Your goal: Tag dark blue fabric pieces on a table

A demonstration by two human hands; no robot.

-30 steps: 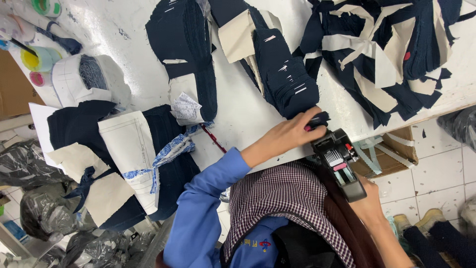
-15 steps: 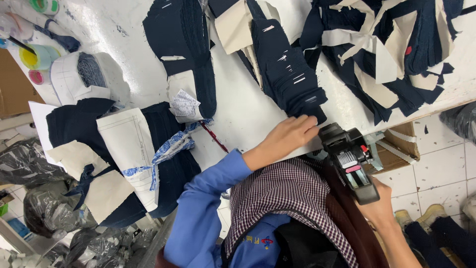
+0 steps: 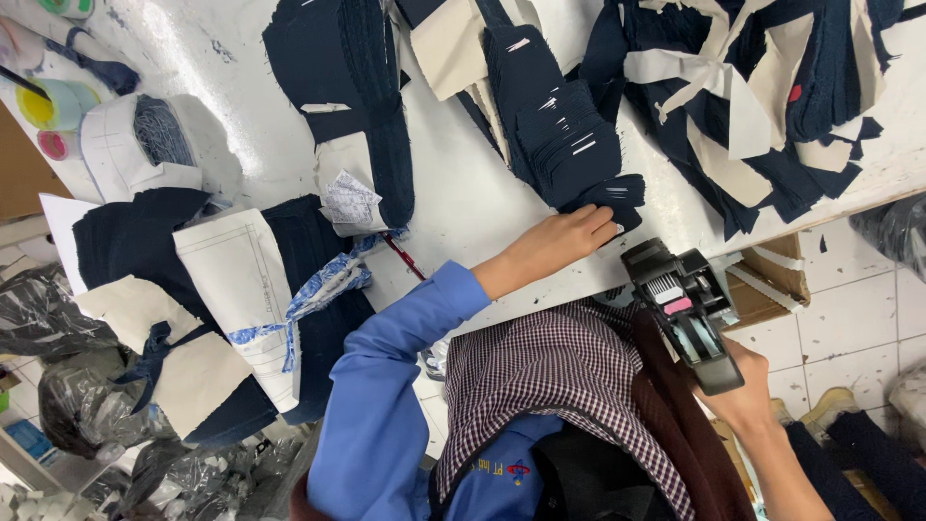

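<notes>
Head view: left hand (image 3: pixel 550 246) fingers (image 3: pixel 600 228) pressed together on navy fabric stack (image 3: pixel 569 135).

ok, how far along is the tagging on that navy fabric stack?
Done: several pieces in the navy stack already show white slips. In hand: the left hand presses on the stack's near end, and the right hand grips the black label gun just off the table edge. Left, probably: the tied bundle shows no slips.

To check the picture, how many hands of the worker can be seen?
2. The left hand rests on the dark fabric stack; the right hand holds a black label gun beside the table edge.
</notes>
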